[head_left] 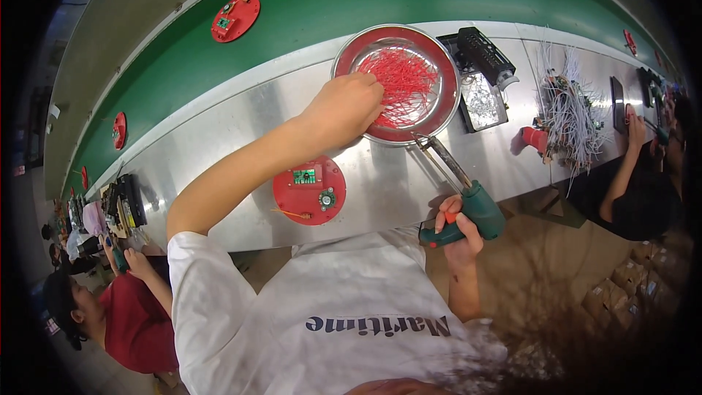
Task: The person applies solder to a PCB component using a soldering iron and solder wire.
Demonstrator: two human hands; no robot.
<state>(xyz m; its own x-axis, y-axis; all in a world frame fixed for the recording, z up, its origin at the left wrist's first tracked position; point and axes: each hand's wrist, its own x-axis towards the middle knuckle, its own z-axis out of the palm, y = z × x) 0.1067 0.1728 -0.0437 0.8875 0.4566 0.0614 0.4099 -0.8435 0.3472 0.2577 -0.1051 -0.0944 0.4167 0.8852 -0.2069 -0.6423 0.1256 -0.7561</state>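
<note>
My left hand (345, 106) reaches over the near left rim of a round metal bowl (338, 66). Its fingers are bent together against a heap of thin red wires (402, 84); the fingertips are hidden, so what they hold does not show. In my right hand (459, 234) is a green soldering gun (481, 212), gripped by its handle in front of the bench edge. Its metal tip points up and left, beside the bowl's near rim. On the bench below my left forearm lies a red round disc (322, 208) carrying a small green circuit board (303, 175) and a yellowish wire.
A black device (482, 55) stands right of the bowl on the steel bench (241, 146). Farther right lie a bundle of white wires (574, 117) and a red roll (534, 139). Another red disc (235, 18) sits on the green belt (314, 0). Co-workers sit on both sides.
</note>
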